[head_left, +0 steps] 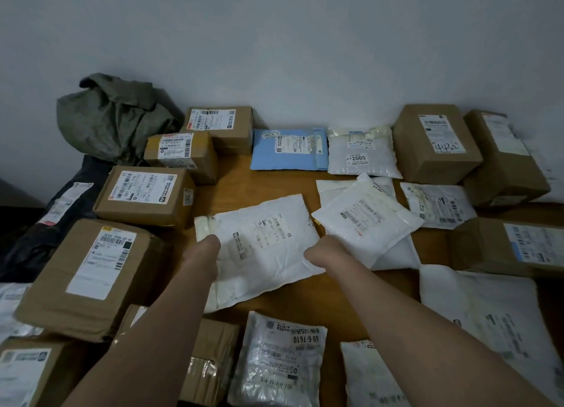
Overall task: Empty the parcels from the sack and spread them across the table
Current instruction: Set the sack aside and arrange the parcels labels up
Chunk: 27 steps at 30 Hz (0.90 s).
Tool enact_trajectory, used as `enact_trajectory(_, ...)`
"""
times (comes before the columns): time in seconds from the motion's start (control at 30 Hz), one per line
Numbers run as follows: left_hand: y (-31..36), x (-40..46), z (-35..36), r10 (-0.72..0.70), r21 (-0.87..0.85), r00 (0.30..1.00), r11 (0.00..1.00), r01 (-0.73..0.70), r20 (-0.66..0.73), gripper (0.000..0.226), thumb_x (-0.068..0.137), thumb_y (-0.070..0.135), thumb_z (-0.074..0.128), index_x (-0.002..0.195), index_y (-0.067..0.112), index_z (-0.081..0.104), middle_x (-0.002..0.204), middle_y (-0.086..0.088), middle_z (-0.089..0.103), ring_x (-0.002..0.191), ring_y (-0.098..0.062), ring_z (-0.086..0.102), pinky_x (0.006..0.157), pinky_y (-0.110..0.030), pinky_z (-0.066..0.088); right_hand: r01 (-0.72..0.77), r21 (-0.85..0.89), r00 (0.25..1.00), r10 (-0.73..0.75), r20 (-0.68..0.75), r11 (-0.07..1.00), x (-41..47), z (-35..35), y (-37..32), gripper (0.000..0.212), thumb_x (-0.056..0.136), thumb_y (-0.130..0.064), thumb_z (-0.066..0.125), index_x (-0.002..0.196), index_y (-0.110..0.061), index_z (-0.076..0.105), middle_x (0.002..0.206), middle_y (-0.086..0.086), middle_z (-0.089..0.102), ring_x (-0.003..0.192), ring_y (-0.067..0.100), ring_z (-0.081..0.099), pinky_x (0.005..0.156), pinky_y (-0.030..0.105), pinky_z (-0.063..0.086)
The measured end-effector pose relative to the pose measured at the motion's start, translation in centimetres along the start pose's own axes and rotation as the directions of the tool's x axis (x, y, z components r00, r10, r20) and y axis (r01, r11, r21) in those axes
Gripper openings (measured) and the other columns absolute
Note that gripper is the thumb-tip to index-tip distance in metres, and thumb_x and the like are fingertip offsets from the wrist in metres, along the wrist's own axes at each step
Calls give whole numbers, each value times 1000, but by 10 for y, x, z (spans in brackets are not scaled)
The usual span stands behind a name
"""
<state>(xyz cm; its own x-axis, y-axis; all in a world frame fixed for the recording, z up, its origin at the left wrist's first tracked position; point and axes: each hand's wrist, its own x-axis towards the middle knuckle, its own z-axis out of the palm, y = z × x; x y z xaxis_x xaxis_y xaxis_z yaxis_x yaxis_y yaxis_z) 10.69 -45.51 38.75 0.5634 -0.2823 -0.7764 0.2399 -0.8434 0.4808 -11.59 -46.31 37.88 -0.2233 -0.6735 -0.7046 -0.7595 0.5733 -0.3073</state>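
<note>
Wood table (274,181) – parcels (143,194), sack (113,123)

"2009" on white bag (363,153), "60-6-7610" upside down on near bag (279,361), handwritten "4432" on box (436,142)

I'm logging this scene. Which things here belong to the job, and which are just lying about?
Job:
- green sack, slumped by the wall
- white parcel under both hands: left hand, right hand
- blue parcel
- boxes, e.g.
- table

Lying about:
- nothing certain; dark bag at left looks like another parcel.
</note>
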Motion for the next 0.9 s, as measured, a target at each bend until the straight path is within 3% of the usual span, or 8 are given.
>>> enact_trajectory(0.13, 13, -10, 5, 146, 139, 975, 983, -123, -168, 52, 84, 33, 54, 129, 9, 47, 135, -14, 44, 120, -33, 44, 100, -42, 42, -41, 104, 998, 35, 53, 994, 2, 0, 4, 12, 87, -23, 53, 81, -12, 49, 87, 3, 54, 82, 18, 56, 86, 32, 55)
enact_trajectory(0.27, 32, -25, 13, 376, 74, 900, 926, -369, -220, 47, 87, 24, 51, 132, 10, 49, 136, -12, 44, 123, -32, 41, 105, -47, 38, -9, 304, 999, 19, -29, 953, 1, -10, -9, 11, 87, -18, 53, 95, -10, 52, 85, 3, 53, 73, 18, 53, 59, 26, 47)
enact_trajectory(0.33, 38, -34, 15, 458, 100, 850, 889, -448, -259, 50, 87, 18, 51, 136, 9, 45, 141, -13, 36, 129, -32, 35, 107, -45, 33, 45, 341, 990, 4, -142, 939, 0, -15, -16, 18, 86, -16, 56, 102, -9, 54, 92, 5, 58, 79, 21, 58, 54, 26, 44)
enact_trajectory(0.47, 33, -43, 15, 371, 127, 894, 928, -349, -253, 41, 90, 18, 52, 130, 13, 48, 142, -15, 33, 128, -34, 35, 104, -44, 34, 54, 267, 906, 66, -419, 962, -4, -20, -16, 33, 81, -23, 65, 111, -12, 56, 118, 9, 55, 102, 26, 57, 73, 35, 54)
enact_trajectory(0.57, 21, -43, 16, 239, 129, 953, 968, -217, -186, 47, 92, 25, 55, 136, 12, 42, 139, -13, 36, 122, -31, 43, 98, -38, 42, -41, 322, 815, 218, -536, 946, -9, -33, -1, 58, 83, -29, 67, 128, -9, 38, 133, 15, 37, 120, 30, 40, 90, 40, 48)
enact_trajectory(0.73, 5, -50, 23, 1, -15, 998, 1000, 0, 58, 44, 91, 17, 54, 130, 3, 41, 122, -14, 43, 116, -27, 44, 95, -33, 45, -167, 735, 751, 568, -337, 658, -11, -45, 28, 73, 82, -30, 70, 135, -10, 24, 140, 17, 30, 125, 33, 35, 102, 42, 41)
enact_trajectory(0.83, 1, -58, 27, -25, -86, 989, 996, 38, 145, 45, 86, 9, 54, 128, 7, 38, 124, -12, 37, 120, -31, 41, 97, -38, 43, -92, 907, 857, 496, -137, 410, -10, -45, 41, 70, 88, -20, 63, 145, -11, 22, 146, 16, 34, 130, 34, 40, 102, 40, 40)
enact_trajectory(0.9, -2, -60, 28, -9, -143, 983, 989, 36, 185, 47, 84, 5, 52, 128, 9, 37, 135, -12, 35, 125, -34, 38, 102, -41, 42, -98, 943, 896, 441, -56, 318, -10, -46, 46, 61, 91, -13, 59, 144, -5, 30, 136, 15, 47, 120, 31, 51, 92, 35, 44)
